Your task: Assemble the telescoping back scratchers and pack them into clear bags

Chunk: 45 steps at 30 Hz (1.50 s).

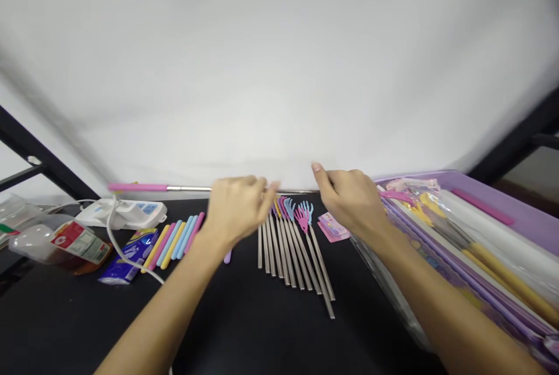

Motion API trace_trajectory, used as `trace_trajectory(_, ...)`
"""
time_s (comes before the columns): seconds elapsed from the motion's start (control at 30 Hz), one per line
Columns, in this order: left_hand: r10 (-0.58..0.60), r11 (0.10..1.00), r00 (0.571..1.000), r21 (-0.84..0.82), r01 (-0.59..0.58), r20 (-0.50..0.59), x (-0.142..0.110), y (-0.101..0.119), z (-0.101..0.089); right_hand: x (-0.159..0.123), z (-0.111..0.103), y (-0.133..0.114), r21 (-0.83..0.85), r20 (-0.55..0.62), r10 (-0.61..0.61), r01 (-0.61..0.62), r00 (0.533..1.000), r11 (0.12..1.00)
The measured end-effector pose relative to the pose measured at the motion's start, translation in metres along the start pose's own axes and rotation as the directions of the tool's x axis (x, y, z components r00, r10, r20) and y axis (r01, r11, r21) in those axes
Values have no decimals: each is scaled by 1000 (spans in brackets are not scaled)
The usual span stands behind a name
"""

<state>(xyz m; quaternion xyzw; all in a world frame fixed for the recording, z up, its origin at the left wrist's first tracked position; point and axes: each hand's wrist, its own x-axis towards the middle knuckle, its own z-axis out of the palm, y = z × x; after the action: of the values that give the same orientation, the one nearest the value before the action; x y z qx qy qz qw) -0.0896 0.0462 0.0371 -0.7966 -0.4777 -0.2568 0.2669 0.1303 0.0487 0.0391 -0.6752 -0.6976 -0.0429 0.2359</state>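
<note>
The left hand [238, 209], blurred by motion, hangs half curled just above the top of the row, with nothing visible in its grasp. The right hand [351, 197] is half open with its fingers loosely bent, also empty, and sits just beside a pink card packet [332, 227]. Between the hands lies a fanned row of slim stainless-steel back scratchers [290, 255], tipped with pink and blue plastic claw heads [302, 218]. They should be light and stiff but slippery and prone to rolling, so the shafts look like the surest hold and the thin claws the most fragile part. Pastel pink, yellow and blue plastic sticks [174, 241] lie to the left on a black tabletop [244, 322]. A lilac plastic tray [502, 212] of wrapped goods stands right, before a white backdrop [279, 72].
</note>
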Motion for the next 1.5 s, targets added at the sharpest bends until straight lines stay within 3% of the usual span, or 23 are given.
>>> trace_trajectory(0.1, 60, 998, 998, 1, -60, -8, -4, 1, 8, 2, -2, 8, -56, 14, -13, 14, 1000, 998)
trace_trajectory(0.23, -97, 989, 992, 103, 105, -77, -13, -37, 9, 9, -10, 40, -232, -26, 131, -133, 991, 964)
trace_trajectory(0.33, -174, 973, 981, 138, 185, -84, -17, -56, 4, 11, -15, 54, -249, -38, 144, -149, 989, 957)
trace_trajectory(0.7, -262, 942, 961, 191, 275, -92, -15, -67, -1, 14, -19, 58, -225, -35, 188, -191, 982, 956)
trace_trajectory(0.83, -273, 944, 959, 173, 281, -71, -14, -52, 2, 13, -12, 46, -202, -12, 164, -163, 986, 966)
trace_trajectory(0.97, -62, 996, 998, 58, 64, -22, -13, -7, 10, 4, -2, 26, -145, -17, 106, -108, 994, 984)
trace_trajectory(1.1, 35, 999, 994, -35, -39, -107, -9, 25, 13, -7, 6, 9, -82, -50, 113, -116, 992, 990)
trace_trajectory(1.2, 28, 999, 981, -25, -33, -190, -5, 23, 9, -8, 10, 7, -39, -27, 110, -111, 994, 993)
trace_trajectory(1.33, 119, 993, 961, 8, -121, -249, -2, 1, 3, 3, 4, 28, -23, -16, 161, -161, 987, 987)
trace_trajectory(1.43, 68, 996, 957, 68, -51, -283, -3, -10, 4, 7, -2, 41, -29, -51, 254, -256, 966, 966)
trace_trajectory(1.5, 19, 997, 955, 72, 2, -297, -3, -5, 6, 3, 0, 35, 19, -64, 248, -247, 967, 969)
